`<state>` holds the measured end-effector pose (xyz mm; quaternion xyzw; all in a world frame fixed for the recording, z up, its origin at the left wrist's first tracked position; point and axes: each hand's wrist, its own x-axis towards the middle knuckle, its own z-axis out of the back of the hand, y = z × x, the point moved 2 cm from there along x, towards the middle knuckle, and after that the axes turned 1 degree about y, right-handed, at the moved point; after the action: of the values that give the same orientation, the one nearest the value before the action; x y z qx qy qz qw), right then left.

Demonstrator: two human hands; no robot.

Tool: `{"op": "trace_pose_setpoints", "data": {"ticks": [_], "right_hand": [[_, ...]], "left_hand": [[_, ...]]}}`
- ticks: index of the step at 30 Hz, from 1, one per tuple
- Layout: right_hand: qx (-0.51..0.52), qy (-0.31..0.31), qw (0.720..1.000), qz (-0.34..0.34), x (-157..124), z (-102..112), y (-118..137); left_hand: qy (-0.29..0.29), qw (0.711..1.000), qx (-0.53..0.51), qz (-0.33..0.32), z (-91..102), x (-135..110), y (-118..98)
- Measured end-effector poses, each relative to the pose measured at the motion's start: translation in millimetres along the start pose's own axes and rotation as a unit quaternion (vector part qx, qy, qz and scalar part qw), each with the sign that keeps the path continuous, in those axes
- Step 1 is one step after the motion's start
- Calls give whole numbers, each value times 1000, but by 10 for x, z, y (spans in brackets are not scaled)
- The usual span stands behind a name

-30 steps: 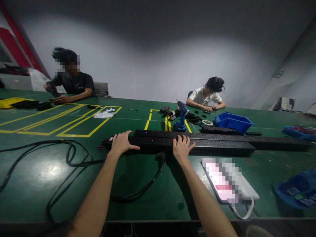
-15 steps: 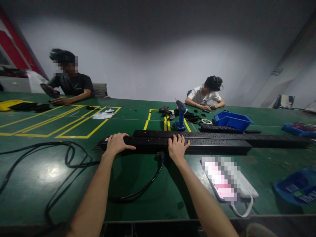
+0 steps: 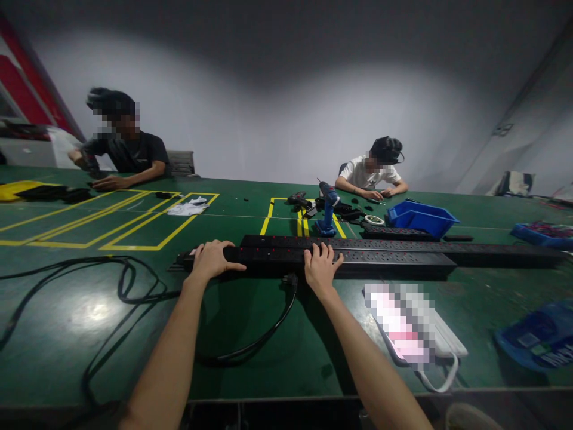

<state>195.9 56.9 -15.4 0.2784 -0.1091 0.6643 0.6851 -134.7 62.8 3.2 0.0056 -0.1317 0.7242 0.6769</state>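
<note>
A long black power strip [image 3: 394, 260] with rows of sockets and small red lights lies across the table in front of me. My left hand [image 3: 213, 259] grips its left end, fingers over the far edge and thumb along the near side. Further right, my right hand [image 3: 321, 266] holds the same strip, fingers bent over its top. Between my hands, a black plug [image 3: 291, 279] on a cable lies close against the near side; whether it touches the strip I cannot tell. Directly behind runs a second long power strip [image 3: 501, 252].
Black cables [image 3: 128, 278] loop at left. A phone [image 3: 398, 325] and a white strapped item [image 3: 445, 334] lie at right, near a blue bottle [image 3: 537, 337]. Beyond the strips stand a blue drill [image 3: 329, 206] and a blue bin [image 3: 423, 220]. Two people sit across the table.
My hands and the power strip stay almost exactly where they were. The person at the far left has shifted the hand holding a dark tool.
</note>
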Motion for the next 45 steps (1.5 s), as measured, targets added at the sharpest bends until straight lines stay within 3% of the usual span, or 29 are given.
{"op": "trace_pose_setpoints", "data": {"ticks": [45], "right_hand": [[15,-41,999,12,-5,-87,8]], "left_hand": [[-4,1000,-8,-3,-44,41,98]]}}
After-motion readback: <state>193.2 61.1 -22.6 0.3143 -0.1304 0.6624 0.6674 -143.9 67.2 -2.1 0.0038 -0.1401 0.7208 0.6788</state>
